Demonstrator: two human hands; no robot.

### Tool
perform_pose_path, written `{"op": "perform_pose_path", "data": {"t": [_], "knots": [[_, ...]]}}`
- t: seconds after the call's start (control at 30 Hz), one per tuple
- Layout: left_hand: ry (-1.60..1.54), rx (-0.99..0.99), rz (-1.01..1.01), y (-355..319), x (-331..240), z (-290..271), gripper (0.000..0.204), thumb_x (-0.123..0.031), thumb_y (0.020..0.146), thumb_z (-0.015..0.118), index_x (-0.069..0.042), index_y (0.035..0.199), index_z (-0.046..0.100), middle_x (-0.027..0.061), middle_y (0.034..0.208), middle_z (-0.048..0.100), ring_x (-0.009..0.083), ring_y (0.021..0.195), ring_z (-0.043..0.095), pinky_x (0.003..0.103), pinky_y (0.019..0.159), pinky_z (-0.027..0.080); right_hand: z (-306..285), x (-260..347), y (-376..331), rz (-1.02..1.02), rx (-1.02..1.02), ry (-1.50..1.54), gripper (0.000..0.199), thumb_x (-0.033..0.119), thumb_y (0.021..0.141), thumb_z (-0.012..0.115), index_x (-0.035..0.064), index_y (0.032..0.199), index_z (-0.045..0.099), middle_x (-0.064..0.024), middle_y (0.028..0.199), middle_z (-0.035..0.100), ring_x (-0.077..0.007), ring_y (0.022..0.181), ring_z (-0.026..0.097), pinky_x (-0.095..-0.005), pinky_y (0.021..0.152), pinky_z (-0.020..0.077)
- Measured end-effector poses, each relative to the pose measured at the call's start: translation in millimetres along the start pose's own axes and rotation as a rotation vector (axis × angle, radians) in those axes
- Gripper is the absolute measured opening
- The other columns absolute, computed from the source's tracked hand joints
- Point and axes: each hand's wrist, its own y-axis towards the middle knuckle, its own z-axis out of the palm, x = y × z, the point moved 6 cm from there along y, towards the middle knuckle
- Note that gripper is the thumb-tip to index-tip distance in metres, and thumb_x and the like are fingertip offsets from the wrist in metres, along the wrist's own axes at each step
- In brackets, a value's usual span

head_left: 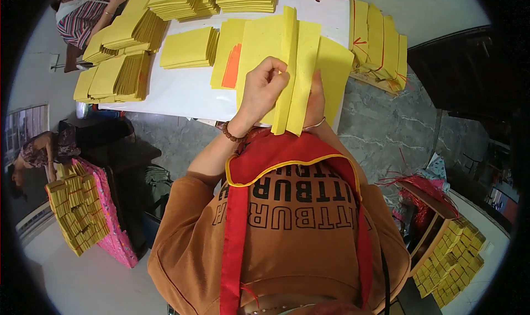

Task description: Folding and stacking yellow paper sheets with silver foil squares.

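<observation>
A folded yellow paper sheet (291,67) stands pleated in front of me, above the near edge of the white table (182,91). My left hand (262,89), with a bead bracelet at the wrist, pinches the sheet's left part near a fold. Behind the paper, my right hand (316,102) grips it from the right, mostly hidden by the sheet. Under it lies a flat yellow sheet with an orange slip (232,67) on it.
Several stacks of yellow paper (186,47) cover the table, with tied bundles (381,44) at the right. Another person (88,9) sits at the far left corner. Bundled yellow packs sit in a pink bag (88,210) on the left and a crate (450,260) on the right.
</observation>
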Motion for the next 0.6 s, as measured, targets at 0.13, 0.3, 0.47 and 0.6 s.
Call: {"op": "perform_pose_path", "data": {"t": [0.13, 0.3, 0.47, 0.6], "knots": [[-0.085, -0.038, 0.089, -2, -3, -1, 0.006, -0.004, 0.077, 0.052, -0.002, 0.083, 0.051, -0.0038, 0.067, 0.044, 0.0004, 0.056, 0.036, 0.016, 0.048, 0.028, 0, 3, 2, -0.041, 0.013, 0.000, 0.035, 0.035, 0.089, 0.033, 0.0091, 0.108, 0.048, -0.0029, 0.095, 0.056, -0.0149, 0.087, 0.054, -0.0292, 0.074, 0.0454], [-0.176, -0.095, 0.173, -7, -19, 5, 0.008, -0.002, 0.078, 0.049, -0.001, 0.084, 0.054, -0.0010, 0.072, 0.048, 0.0016, 0.059, 0.037, 0.016, 0.051, 0.031, -11, -2, 2, 0.049, 0.064, -0.060, 0.034, 0.035, 0.090, 0.033, 0.0092, 0.108, 0.047, -0.0023, 0.094, 0.055, -0.0142, 0.086, 0.054, -0.0291, 0.075, 0.0447], [0.108, -0.055, 0.196, -6, -13, 2, 0.012, -0.003, 0.073, 0.056, -0.002, 0.085, 0.059, 0.0030, 0.070, 0.050, 0.0064, 0.055, 0.041, 0.019, 0.050, 0.034, -4, -10, 3, 0.046, 0.045, -0.205, 0.032, 0.032, 0.090, 0.033, 0.0081, 0.109, 0.043, -0.0031, 0.100, 0.051, -0.0133, 0.093, 0.051, -0.0281, 0.080, 0.0422], [0.249, -0.077, 0.298, -11, -26, 9, 0.014, -0.007, 0.071, 0.061, -0.002, 0.084, 0.059, 0.0033, 0.069, 0.050, 0.0078, 0.053, 0.041, 0.020, 0.048, 0.035, 2, -6, 0, -0.038, 0.068, -0.210, 0.033, 0.030, 0.091, 0.032, 0.0074, 0.113, 0.039, -0.0041, 0.105, 0.048, -0.0132, 0.096, 0.048, -0.0277, 0.083, 0.0402]]}}
